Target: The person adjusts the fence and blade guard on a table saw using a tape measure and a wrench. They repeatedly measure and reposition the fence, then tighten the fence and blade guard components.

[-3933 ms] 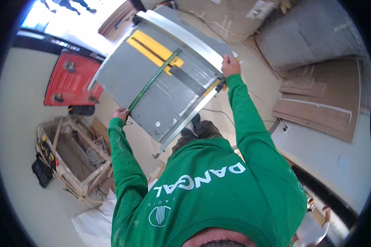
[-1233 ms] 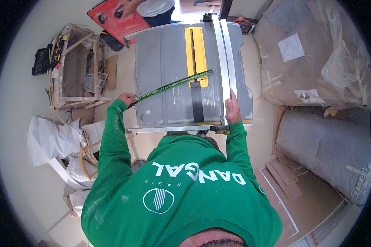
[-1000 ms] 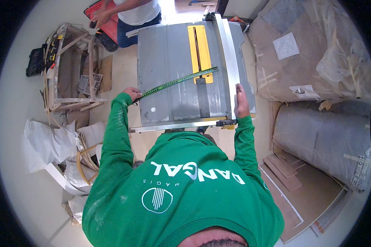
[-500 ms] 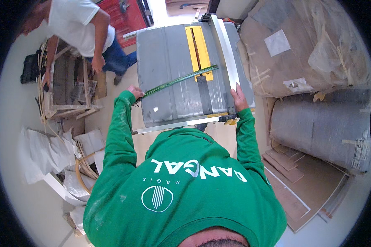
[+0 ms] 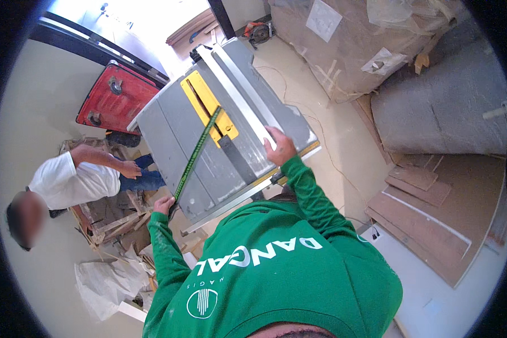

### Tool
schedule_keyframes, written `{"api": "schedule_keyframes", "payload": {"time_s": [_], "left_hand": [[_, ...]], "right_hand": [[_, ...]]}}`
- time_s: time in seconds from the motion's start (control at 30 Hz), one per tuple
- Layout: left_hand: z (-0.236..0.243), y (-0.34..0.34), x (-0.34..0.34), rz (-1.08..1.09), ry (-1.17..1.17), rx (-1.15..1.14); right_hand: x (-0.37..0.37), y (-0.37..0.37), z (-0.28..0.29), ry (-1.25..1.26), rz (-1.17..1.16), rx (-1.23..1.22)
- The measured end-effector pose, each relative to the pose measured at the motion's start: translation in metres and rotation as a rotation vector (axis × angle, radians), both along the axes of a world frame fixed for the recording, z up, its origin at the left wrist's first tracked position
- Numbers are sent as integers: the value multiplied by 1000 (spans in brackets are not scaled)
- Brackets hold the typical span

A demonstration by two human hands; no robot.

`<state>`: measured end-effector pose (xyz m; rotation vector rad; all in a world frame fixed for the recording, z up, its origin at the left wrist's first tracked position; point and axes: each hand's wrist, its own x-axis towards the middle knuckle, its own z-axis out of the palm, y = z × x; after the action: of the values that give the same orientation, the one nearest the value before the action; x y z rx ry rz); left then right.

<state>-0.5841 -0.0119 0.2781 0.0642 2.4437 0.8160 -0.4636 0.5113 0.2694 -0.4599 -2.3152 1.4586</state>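
A grey table saw (image 5: 166,132) stands in front of me, with a yellow throat plate (image 5: 226,125) around its blade slot. The fingers of my left hand (image 5: 164,204) are closed on a tape measure (image 5: 196,151) at the saw table's near left edge. Its green blade stretches slantwise over the tabletop, the far end lying on the yellow plate near the slot. My right hand (image 5: 280,147) grips the near end of the silvery rip fence (image 5: 239,93), right of the plate. The tape's case is mostly hidden by my left hand.
A co-worker in a white shirt (image 5: 67,180) is on the left, beside a wooden crate (image 5: 110,222) of scraps. A red panel (image 5: 118,96) leans behind. Wrapped bundles (image 5: 439,96) and boards (image 5: 428,208) lie at right. A circular saw (image 5: 259,32) and a cord are on the floor.
My view has turned, so the saw appears tilted and further left. The tape's far end has drawn back from near the fence to the yellow plate. The co-worker's arm has left the crate.
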Motion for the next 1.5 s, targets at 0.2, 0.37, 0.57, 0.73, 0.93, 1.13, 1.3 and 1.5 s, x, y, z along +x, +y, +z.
{"api": "schedule_keyframes", "payload": {"time_s": [0.2, 0.37, 0.57, 0.73, 0.93, 1.13, 1.3, 1.5], "left_hand": [[13, 41, 88, 564, -328, 359], [7, 93, 158, 636, -181, 409], [7, 140, 216, 755, -189, 446], [12, 162, 242, 776, -102, 404], [2, 163, 273, 761, -1, 262], [-8, 160, 279, 847, -98, 303], [3, 150, 263, 590, 48, 54], [6, 125, 215, 474, 91, -71]], "right_hand": [[11, 26, 9, 82, 131, 18], [13, 62, 5, 54, 263, -90], [-2, 82, 4, -5, 385, -149], [-10, 81, -7, 70, 390, -11], [-14, 79, -14, 62, 444, 12], [-12, 77, -14, 13, 417, -48], [-12, 71, -17, -4, 392, -48], [-11, 73, -14, -67, 414, -135]]}}
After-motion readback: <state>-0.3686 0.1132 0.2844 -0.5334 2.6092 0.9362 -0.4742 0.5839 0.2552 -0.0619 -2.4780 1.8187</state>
